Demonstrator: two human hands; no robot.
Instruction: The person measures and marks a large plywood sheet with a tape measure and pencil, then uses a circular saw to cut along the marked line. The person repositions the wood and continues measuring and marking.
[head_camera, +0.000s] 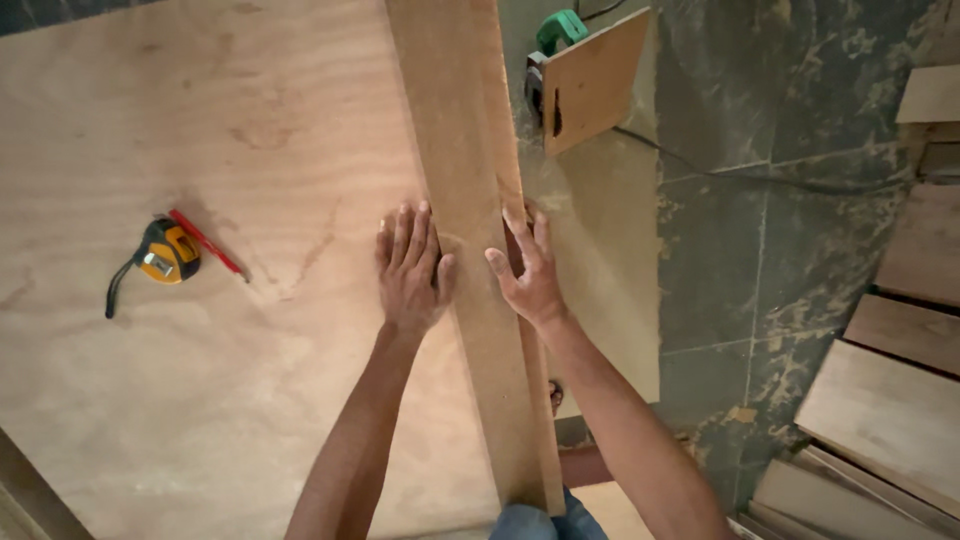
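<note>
Wooden plank (470, 200) lies lengthwise from near to far on the plywood sheet (200, 350), left hand (410, 270) pressed flat and open on its left edge, right hand (528, 270) open against its right edge, tape measure (165, 252) and red pencil (205, 240) well left.
</note>
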